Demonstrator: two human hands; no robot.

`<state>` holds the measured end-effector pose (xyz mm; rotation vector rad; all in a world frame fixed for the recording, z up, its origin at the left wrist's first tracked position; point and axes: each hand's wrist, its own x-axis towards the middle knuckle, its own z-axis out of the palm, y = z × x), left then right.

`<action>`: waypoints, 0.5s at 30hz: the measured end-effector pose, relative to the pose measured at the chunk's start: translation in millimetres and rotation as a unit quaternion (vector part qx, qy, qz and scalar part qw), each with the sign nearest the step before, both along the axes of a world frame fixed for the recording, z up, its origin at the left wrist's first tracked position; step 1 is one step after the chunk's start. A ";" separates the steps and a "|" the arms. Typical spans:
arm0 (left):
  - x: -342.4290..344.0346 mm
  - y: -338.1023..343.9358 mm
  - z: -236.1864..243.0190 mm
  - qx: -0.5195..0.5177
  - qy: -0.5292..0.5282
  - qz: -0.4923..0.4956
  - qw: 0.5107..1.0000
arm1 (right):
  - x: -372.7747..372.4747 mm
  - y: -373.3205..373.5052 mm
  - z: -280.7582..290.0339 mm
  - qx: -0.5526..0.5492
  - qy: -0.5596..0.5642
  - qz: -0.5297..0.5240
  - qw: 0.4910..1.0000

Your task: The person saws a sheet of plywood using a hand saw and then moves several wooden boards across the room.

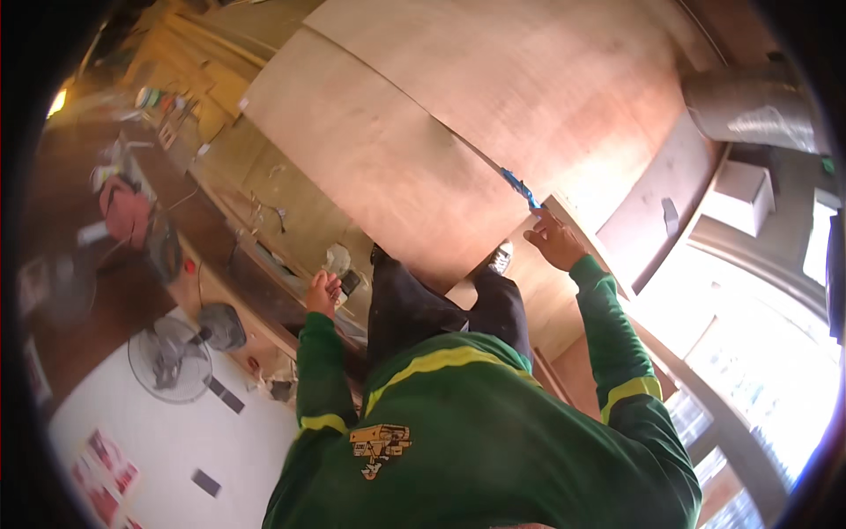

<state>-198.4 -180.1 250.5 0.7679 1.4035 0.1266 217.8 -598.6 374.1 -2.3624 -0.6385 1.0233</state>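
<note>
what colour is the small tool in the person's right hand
Bright blue: the thin tool at the right hand, in the head view.

A thin blue pencil-like marking tool lies slanted against the near edge of a large, pale brown plywood sheet, its lower end pinched in the fingertips of the right hand. The sheet is flat, bare and smooth, with 1 more sheet lapping beyond it. The left hand grips a small dark object, too blurred to identify, below the sheet's near-left edge.
</note>
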 end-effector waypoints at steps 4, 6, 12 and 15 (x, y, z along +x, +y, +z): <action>8.1 -93.9 47.3 0.006 0.002 -0.029 1.000 | 34.1 -15.2 -6.9 -0.012 0.026 0.035 0.999; 21.2 -129.8 49.3 0.006 -0.010 -0.044 0.999 | 41.6 -29.6 -14.1 0.004 0.014 0.017 1.000; 9.5 -208.3 -29.2 -0.004 0.000 -0.024 1.000 | 46.3 -65.4 -42.2 -0.046 -0.017 0.030 0.998; 6.7 -213.0 -96.7 0.010 0.081 0.019 0.997 | 40.3 -54.7 -73.1 -0.068 -0.028 0.028 0.997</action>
